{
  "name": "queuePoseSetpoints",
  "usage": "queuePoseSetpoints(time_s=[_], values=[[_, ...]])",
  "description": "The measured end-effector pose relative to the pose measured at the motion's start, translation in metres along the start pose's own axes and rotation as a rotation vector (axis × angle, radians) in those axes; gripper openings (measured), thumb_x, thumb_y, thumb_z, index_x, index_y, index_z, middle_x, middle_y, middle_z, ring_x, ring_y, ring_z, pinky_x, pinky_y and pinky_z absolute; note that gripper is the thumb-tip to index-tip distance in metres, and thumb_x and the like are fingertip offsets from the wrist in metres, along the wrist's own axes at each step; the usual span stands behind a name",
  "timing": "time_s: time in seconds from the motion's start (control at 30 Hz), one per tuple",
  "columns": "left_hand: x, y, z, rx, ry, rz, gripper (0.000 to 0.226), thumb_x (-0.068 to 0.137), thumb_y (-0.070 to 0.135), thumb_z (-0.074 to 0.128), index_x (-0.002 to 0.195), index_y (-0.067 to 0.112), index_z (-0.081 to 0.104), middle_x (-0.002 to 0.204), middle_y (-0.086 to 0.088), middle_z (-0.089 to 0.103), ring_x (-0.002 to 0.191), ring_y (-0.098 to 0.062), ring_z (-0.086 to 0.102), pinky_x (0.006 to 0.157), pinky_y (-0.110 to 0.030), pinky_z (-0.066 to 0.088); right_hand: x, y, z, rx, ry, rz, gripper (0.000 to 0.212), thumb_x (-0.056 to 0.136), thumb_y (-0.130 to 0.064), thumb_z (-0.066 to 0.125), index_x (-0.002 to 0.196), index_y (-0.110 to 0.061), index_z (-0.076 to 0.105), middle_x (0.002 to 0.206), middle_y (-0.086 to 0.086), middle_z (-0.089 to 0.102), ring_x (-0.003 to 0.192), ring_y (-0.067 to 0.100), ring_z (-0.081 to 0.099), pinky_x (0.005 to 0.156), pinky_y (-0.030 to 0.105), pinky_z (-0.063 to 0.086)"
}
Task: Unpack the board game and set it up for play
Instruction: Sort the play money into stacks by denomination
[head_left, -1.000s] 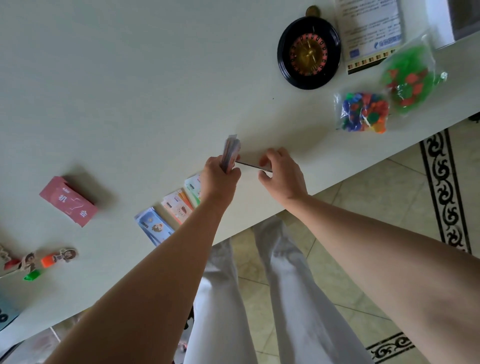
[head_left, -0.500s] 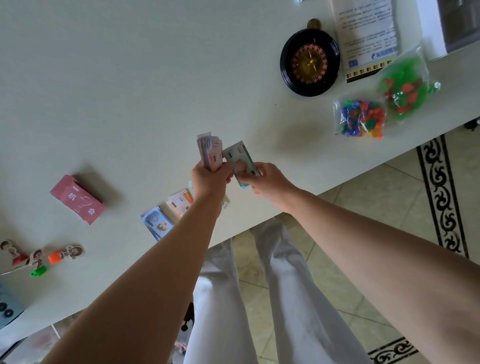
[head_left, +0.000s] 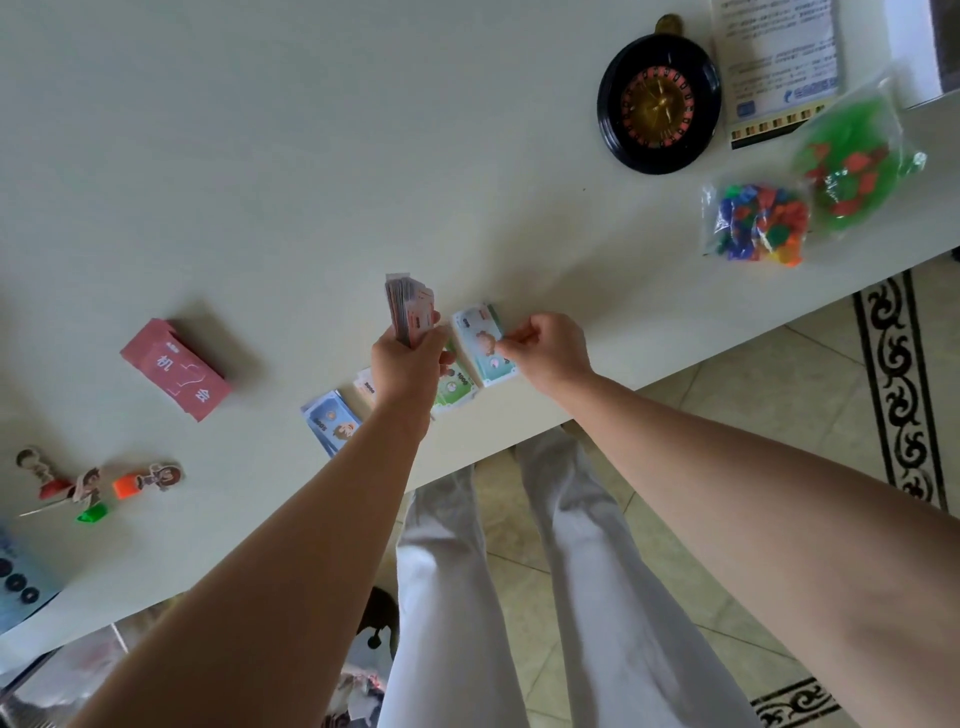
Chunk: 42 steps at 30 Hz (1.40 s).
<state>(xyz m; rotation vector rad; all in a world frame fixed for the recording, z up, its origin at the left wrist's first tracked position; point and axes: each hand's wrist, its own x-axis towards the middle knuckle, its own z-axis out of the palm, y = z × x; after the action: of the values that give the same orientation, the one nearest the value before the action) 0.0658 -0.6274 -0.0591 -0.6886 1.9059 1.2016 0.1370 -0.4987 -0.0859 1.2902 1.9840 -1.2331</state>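
Note:
My left hand (head_left: 408, 364) grips an upright stack of play money (head_left: 408, 309) above the table's near edge. Just to its right, my right hand (head_left: 545, 348) pinches a teal banknote (head_left: 480, 340) lying low over the table. Sorted piles of notes run along the near edge: a blue pile (head_left: 330, 423), a pale one (head_left: 366, 387) partly hidden by my left wrist, and a green pile (head_left: 454, 387). A red card deck (head_left: 176, 369) lies to the left.
At the far right are a black roulette wheel (head_left: 658, 106), an instruction sheet (head_left: 779, 62), a bag of green and red pieces (head_left: 852, 161) and a bag of mixed coloured pieces (head_left: 758, 223). Character pawns (head_left: 148, 478) lie at the left. The white table (head_left: 311, 156) ends just below my hands.
My right hand drew a teal note from the stack and carried it right and down to the table beside the green pile. My left hand stayed in place with the stack.

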Motion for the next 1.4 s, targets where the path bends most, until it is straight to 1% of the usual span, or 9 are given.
queuePoseSetpoints(time_s=[0.17,0.27,0.43,0.57,0.73,0.83,0.93,1.27,1.4], values=[[0.001,-0.005,-0.013,-0.081,-0.031,-0.019,0.018,0.088,0.009,0.053,0.102,0.008,0.065,0.073,-0.006,0.061,0.053,-0.009,0.053,0.045,-0.014,0.041,-0.001,0.001,0.017,-0.153,0.154,-0.008,0.006,0.085,-0.017,0.064,0.082,-0.013,0.061,0.09,0.004,0.069,0.078,0.018,0.058,0.064,0.023,0.036],[-0.001,-0.007,-0.017,-0.143,-0.069,-0.026,0.025,0.089,0.008,0.044,0.103,0.008,0.064,0.076,-0.005,0.06,0.061,-0.014,0.054,0.051,-0.018,0.043,0.0,-0.002,0.023,-0.221,0.18,-0.025,0.018,0.086,-0.024,0.066,0.084,-0.013,0.052,0.088,0.003,0.063,0.078,0.02,0.053,0.063,0.027,0.035],[-0.008,-0.006,-0.02,-0.13,-0.116,-0.021,0.024,0.088,0.003,0.045,0.09,0.02,0.062,0.074,0.0,0.069,0.07,-0.017,0.066,0.062,-0.026,0.05,0.001,-0.003,0.026,-0.342,0.207,0.015,0.03,0.084,-0.038,0.069,0.091,-0.01,0.06,0.096,0.003,0.061,0.08,0.022,0.058,0.062,0.028,0.039],[-0.013,-0.003,-0.022,-0.066,-0.184,0.013,0.019,0.089,0.005,0.058,0.086,0.024,0.062,0.078,0.005,0.07,0.069,-0.005,0.069,0.056,-0.018,0.054,-0.01,-0.015,0.013,-0.062,0.189,-0.135,0.025,0.091,-0.036,0.058,0.085,-0.013,0.053,0.09,0.003,0.06,0.078,0.016,0.057,0.066,0.03,0.043],[-0.025,0.008,-0.015,-0.019,-0.3,0.022,0.009,0.086,0.007,0.066,0.086,0.016,0.066,0.085,-0.006,0.071,0.081,-0.022,0.069,0.08,-0.038,0.056,-0.031,-0.034,-0.01,0.355,-0.223,-0.105,0.028,0.089,-0.032,0.065,0.105,-0.009,0.063,0.099,0.005,0.067,0.089,0.015,0.066,0.07,0.023,0.052],[-0.034,0.017,-0.011,-0.127,-0.387,-0.022,0.006,0.089,0.008,0.062,0.093,0.012,0.064,0.089,-0.013,0.07,0.087,-0.029,0.068,0.085,-0.043,0.055,-0.032,-0.032,-0.019,0.421,-0.167,-0.119,0.017,0.088,-0.022,0.067,0.097,-0.007,0.066,0.088,0.008,0.069,0.078,0.016,0.067,0.067,0.026,0.054],[-0.04,0.022,-0.006,-0.204,-0.433,-0.038,0.013,0.094,0.011,0.053,0.104,0.008,0.06,0.092,-0.014,0.07,0.087,-0.026,0.069,0.082,-0.038,0.057,-0.033,-0.033,-0.027,0.498,-0.11,-0.105,0.015,0.091,-0.024,0.063,0.093,-0.009,0.066,0.077,0.003,0.068,0.06,0.004,0.063,0.054,0.017,0.047],[-0.05,0.036,0.01,-0.124,-0.305,-0.006,0.012,0.09,0.007,0.063,0.095,0.019,0.062,0.093,-0.006,0.071,0.09,-0.024,0.07,0.081,-0.035,0.056,-0.045,-0.03,-0.05,0.552,-0.064,-0.085,0.031,0.093,-0.033,0.059,0.102,-0.003,0.065,0.075,-0.001,0.065,0.047,-0.005,0.056,0.05,0.01,0.043],[-0.053,0.039,0.016,-0.173,-0.328,0.0,0.015,0.088,0.006,0.064,0.095,0.019,0.063,0.088,-0.004,0.072,0.083,-0.02,0.071,0.075,-0.031,0.057,-0.047,-0.026,-0.056,0.613,-0.086,-0.062,0.019,0.089,-0.018,0.067,0.099,-0.002,0.066,0.077,0.0,0.065,0.051,-0.003,0.059,0.05,0.011,0.045]])
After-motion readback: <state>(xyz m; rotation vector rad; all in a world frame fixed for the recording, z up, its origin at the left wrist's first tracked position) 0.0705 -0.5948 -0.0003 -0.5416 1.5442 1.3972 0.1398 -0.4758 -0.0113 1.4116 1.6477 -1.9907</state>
